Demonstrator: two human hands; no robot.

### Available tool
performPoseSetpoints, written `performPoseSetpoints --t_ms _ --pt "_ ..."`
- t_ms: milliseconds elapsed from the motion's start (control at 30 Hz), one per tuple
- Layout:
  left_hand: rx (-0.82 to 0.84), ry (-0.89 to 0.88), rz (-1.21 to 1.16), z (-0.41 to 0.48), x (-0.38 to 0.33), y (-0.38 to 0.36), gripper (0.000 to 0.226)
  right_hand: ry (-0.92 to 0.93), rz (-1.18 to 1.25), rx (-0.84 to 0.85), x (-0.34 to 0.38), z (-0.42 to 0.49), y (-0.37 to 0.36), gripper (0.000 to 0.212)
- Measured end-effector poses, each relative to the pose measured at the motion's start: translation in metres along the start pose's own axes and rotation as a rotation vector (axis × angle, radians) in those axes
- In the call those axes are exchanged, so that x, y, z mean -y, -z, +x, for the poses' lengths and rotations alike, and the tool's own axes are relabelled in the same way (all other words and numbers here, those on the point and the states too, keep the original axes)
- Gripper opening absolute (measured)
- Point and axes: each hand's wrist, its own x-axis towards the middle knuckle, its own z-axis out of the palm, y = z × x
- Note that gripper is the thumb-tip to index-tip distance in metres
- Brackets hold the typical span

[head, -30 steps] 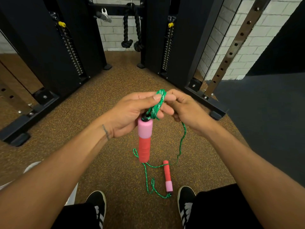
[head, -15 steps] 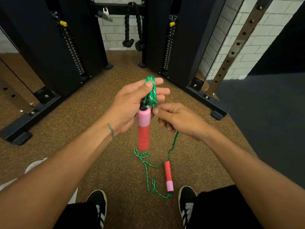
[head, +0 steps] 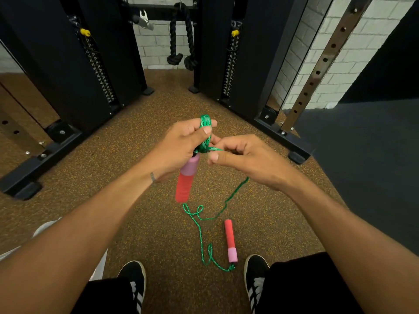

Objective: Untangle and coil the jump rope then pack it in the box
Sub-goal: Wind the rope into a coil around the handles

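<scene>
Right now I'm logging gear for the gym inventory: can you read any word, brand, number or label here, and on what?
None can be read.
Small dark mark on the left wrist: too small to read.
Weight stack plates: any numbers are too blurred to tell.
Jump rope handles and shoes: stripes and colour only, no lettering.

The right hand (head: 247, 159) rose from below the held handle (head: 187, 177) to beside the coil (head: 205, 132) — pinching the green rope (head: 215, 149) sideways across it. The left hand (head: 181, 148) tilted, swinging the handle. Slack rope on the floor (head: 136, 143) shifted — its loops loosened.
</scene>
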Motion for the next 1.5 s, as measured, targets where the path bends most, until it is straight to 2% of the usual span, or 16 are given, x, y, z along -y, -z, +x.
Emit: performPoseSetpoints --t_ms 67,133,333,467,667,833,1100,1300,1400,1500 --pt "0.01 0.006 0.098 0.0 0.001 0.002 0.034 0.041 0.002 -0.064 0.0 0.001 0.0 0.019" --pt "0.079 0.02 0.096 -0.001 0.0 0.002 0.031 0.093 0.05 -0.129 0.001 0.0 0.004 0.018" --pt "0.238 0.123 -0.217 -0.003 -0.002 -0.004 0.029 0.143 0.075 -0.277 -0.002 0.005 0.008 0.013" --pt "0.259 0.125 -0.377 -0.004 -0.006 -0.003 0.033 0.111 0.137 -0.314 -0.005 0.006 0.01 0.014" --pt "0.342 0.115 -0.364 -0.005 -0.004 0.002 0.037 0.036 0.118 -0.326 -0.009 0.012 0.01 0.015" --pt "0.344 0.117 -0.387 -0.007 -0.005 0.002 0.035 -0.036 0.254 -0.3 -0.009 0.012 0.008 0.017" --pt "0.263 0.115 -0.526 -0.009 -0.009 -0.004 0.035 -0.122 0.287 -0.216 -0.011 0.011 0.004 0.02" --pt "0.098 0.136 -0.68 -0.009 -0.012 -0.01 0.032 -0.188 0.068 -0.129 -0.015 0.012 -0.008 0.02" --pt "-0.019 0.095 -0.647 -0.006 -0.01 -0.012 0.029 -0.184 0.064 -0.141 -0.012 0.012 -0.009 0.023" --pt "-0.066 0.08 -0.618 -0.005 -0.01 -0.014 0.031 -0.183 0.019 -0.14 -0.01 0.011 -0.007 0.025"
